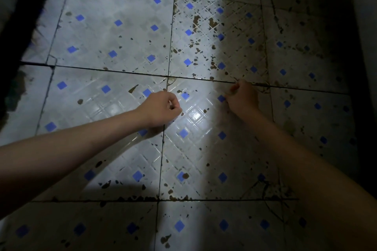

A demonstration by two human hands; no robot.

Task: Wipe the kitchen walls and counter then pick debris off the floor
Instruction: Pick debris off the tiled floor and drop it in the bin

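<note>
The one head-worn camera looks steeply down and forward at the tiled floor (126, 32) from close above, both bare forearms reaching in from the lower corners, the hands (161, 108) mid-frame, tiles stretching beyond them.

no readable text, labels, brands or numbers, floor tiles (126, 32) unmarked

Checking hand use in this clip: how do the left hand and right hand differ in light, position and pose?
The left hand lies in the bright patch of floor; the right hand sits at the edge of the shadow. The left hand hovers near a tile corner, the right reaches farther, up to the dark grout line. On the right hand a raised thumb shows; the left shows only curled fingers. Both are bare, fingers curled shut, low over the debris-specked tiles; whether either holds debris cannot be told.
</note>
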